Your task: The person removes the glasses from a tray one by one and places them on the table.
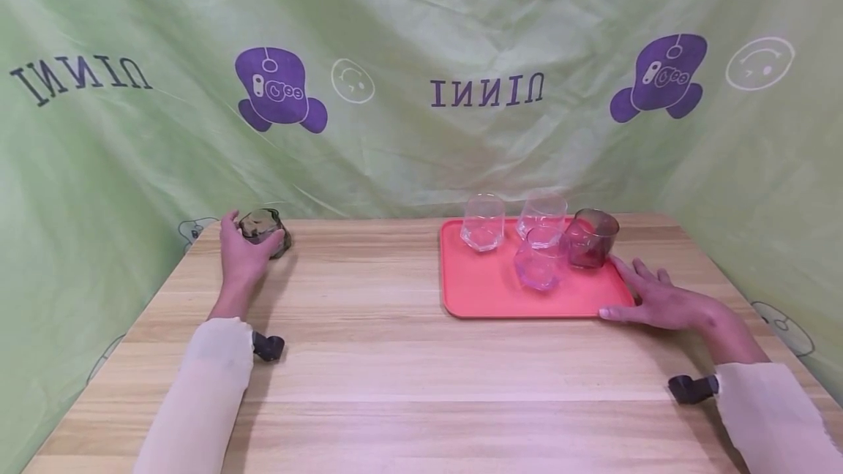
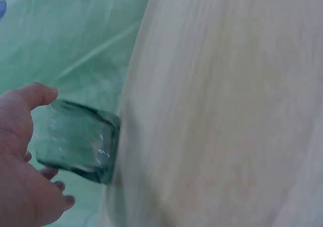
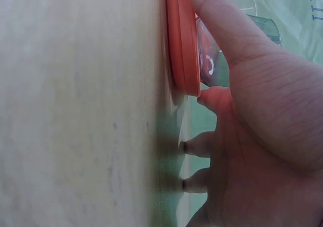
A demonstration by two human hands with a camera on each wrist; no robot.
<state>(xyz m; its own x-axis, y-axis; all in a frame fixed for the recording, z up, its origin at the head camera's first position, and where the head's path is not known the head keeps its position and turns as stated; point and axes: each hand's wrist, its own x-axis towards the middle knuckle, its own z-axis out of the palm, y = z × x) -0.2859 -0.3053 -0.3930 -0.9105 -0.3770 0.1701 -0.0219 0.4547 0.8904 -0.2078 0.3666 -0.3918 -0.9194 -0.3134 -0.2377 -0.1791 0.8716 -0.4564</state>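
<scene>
A green, patterned curtain is hanging along the left, back and right of a wood-grain table. At the table's far left, the left hand is pinching a dark green glass between thumb and fingers; whether its base is touching the wood, I cannot tell. Well apart to the right, the right hand is spreading its fingers, thumb and forefinger touching the right end of a red tray. The tray is lying on the table and holding four glasses: a clear glass is standing toward the left, a rear glass and a pinkish front glass are overlapping in view, and a dark tumbler is standing near the right edge.
</scene>
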